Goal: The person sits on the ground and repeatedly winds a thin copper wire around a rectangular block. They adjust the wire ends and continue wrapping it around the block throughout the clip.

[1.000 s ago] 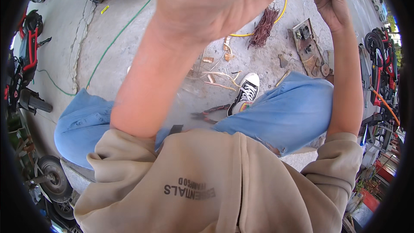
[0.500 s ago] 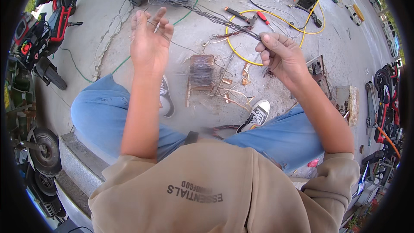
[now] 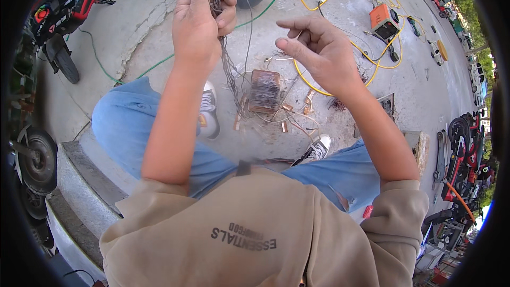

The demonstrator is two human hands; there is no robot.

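My left hand (image 3: 199, 13) is raised at the upper middle, its fingers closed round a bundle of thin dark wire (image 3: 227, 66). The rest of that bundle hangs from the fist toward the ground beside a wound coil (image 3: 264, 93). One strand loops separately down to the coil, which sits on the concrete between my shoes. To the right, my right hand (image 3: 321, 50) hovers in the air with thumb and fingers apart, nothing visible in it. Several copper-coloured scraps (image 3: 309, 101) and pale wires lie just right of the coil.
An orange boxy machine (image 3: 383, 21) stands at the far right amid yellow cable (image 3: 303, 77). Green cord (image 3: 159, 64) crosses the ground behind my left arm. A red and black scooter (image 3: 66, 26) is at the left; concrete steps (image 3: 87, 175) are beside my left leg.
The wire bundle, stretched out from my right hand before, now sits in my left fist and hangs down. My right hand has let go and opened; my left hand has closed and risen.
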